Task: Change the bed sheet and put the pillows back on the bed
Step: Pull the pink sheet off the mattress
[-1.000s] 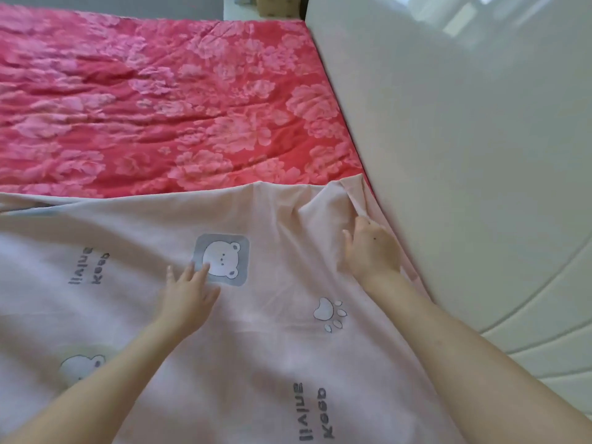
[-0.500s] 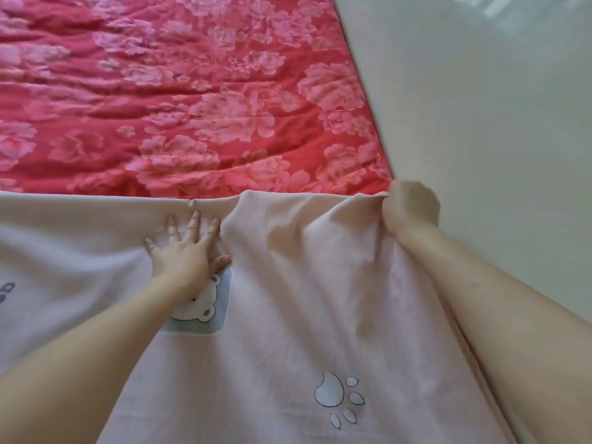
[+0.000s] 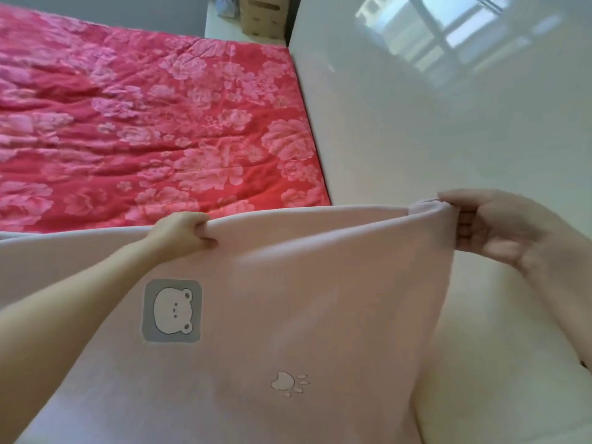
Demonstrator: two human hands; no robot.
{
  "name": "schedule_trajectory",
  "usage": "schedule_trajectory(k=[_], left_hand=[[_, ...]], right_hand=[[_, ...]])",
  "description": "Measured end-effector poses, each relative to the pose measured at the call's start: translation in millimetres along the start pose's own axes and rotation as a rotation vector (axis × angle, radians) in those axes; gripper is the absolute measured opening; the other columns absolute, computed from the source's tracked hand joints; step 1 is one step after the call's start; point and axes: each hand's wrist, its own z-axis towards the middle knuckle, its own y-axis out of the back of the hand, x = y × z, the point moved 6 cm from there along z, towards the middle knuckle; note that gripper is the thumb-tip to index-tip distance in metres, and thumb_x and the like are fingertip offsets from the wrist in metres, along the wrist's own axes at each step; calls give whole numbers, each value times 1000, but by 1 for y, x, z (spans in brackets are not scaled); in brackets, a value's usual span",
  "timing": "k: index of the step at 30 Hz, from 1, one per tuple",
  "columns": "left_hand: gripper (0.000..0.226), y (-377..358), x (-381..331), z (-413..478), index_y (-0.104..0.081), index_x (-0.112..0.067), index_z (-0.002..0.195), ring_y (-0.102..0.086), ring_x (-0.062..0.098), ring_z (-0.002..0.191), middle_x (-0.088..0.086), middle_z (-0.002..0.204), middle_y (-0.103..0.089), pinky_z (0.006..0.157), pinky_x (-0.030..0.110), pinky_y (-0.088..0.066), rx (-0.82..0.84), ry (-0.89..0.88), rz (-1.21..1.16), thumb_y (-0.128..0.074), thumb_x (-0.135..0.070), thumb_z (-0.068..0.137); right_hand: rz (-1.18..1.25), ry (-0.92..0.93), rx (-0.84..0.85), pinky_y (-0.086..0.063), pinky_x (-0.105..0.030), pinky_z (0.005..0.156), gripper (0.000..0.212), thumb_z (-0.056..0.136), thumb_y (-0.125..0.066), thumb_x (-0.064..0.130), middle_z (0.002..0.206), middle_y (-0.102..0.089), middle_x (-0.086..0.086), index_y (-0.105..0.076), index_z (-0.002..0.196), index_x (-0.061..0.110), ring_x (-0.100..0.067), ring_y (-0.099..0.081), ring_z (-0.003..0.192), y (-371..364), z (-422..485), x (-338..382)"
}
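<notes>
I see my left hand (image 3: pixel 184 231) closed in a fist around the far edge of the pink sheet (image 3: pixel 288 283), with the fingertips tucked under the cloth. My right hand (image 3: pixel 493 230) pinches the bunched corner of that same edge. The cloth wraps over part of the fingers, so I cannot make out exactly how they lie.

The edge is stretched between both hands and raised off the bed, near the bed's right edge. The sheet covers the whole near part of the bed and runs out of view at the left and bottom. A bear print (image 3: pixel 173 310) and a paw print (image 3: pixel 290 383) face up on it.

Past the raised edge, a red floral quilt (image 3: pixel 144 133) covers the far part of the bed. A glossy white panel (image 3: pixel 432 116) stands along the right edge. At the far right corner a cardboard box (image 3: pixel 262 17) is cut off by the top of the view. The pale padded surface at lower right is blurred, and I cannot tell what it is.
</notes>
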Motion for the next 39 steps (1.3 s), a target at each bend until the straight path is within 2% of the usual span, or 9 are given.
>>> schedule_trajectory(k=[2, 7, 14, 19, 23, 28, 33, 35, 39], left_hand=[[25, 19, -4, -6, -59, -18, 73, -53, 25, 78, 0, 73, -59, 64, 32, -34, 86, 4, -95, -77, -35, 70], [12, 71, 1, -23, -70, -14, 73, -55, 19, 66, 4, 70, -63, 61, 28, -38, 244, 76, -63, -77, -24, 76], [26, 121, -28, -28, -63, -19, 65, -52, 24, 69, 2, 65, -58, 54, 27, -31, -166, 11, 257, -73, -38, 79], [30, 147, -43, -15, -65, -11, 68, -50, 26, 74, 5, 70, -57, 60, 29, -32, -282, 50, 92, -81, -35, 70], [35, 153, -53, -3, -52, -18, 65, -48, 23, 75, 1, 73, -53, 57, 30, -30, -190, 14, 28, -81, -36, 70], [18, 118, -47, 2, -58, -23, 88, -55, 21, 87, -1, 97, -64, 70, 31, -46, 80, -32, 311, -61, -41, 86], [18, 139, -28, 12, -70, -14, 87, -59, 28, 86, 9, 96, -67, 62, 28, -33, -279, 124, 259, -58, -28, 90], [17, 147, -27, 15, -67, -11, 76, -53, 26, 73, 9, 83, -64, 57, 28, -31, -406, 182, 150, -61, -21, 89], [11, 132, -20, 37, -71, -8, 83, -57, 25, 80, 9, 91, -67, 67, 28, -41, -410, 273, -112, -65, -17, 86]], right_hand=[[4, 33, -98, -54, -24, 51, 17, 92, -57, 16, 72, -66, -3, -64, 78, 10, -13, -61, 59, 6, -3, 2], [96, 118, -249, -45, -15, 38, 20, 89, -57, -2, 47, -60, 5, -58, 72, 7, -4, -54, 40, 21, -5, 13], [-611, 459, -626, -45, -35, 67, 25, 83, -66, 21, 65, -61, -13, -62, 63, 6, -30, -57, 70, 33, -37, 46], [-55, 454, -411, -47, -30, 79, 16, 83, -70, 5, 75, -59, 0, -63, 71, 14, -17, -57, 77, 42, -33, 62], [-129, 454, -584, -44, -31, 74, 18, 87, -66, 17, 73, -57, 1, -59, 71, 17, -18, -54, 75, 48, -33, 76], [-379, 585, -749, -46, -44, 92, 27, 83, -52, 35, 100, -66, -21, -62, 93, 12, -36, -61, 95, 43, -36, 97], [-506, 604, -719, -45, -48, 91, 16, 64, -38, 53, 76, -54, -8, -53, 63, 56, -17, -48, 70, 60, 23, 71], [-607, 580, -725, -49, -54, 82, 19, 58, -34, 54, 64, -46, 3, -50, 65, 62, -25, -52, 68, 78, 64, 56], [-674, 522, -698, -51, -49, 82, 9, 68, -58, 36, 82, -66, -19, -62, 73, 29, -42, -64, 87, 47, 42, 67]])
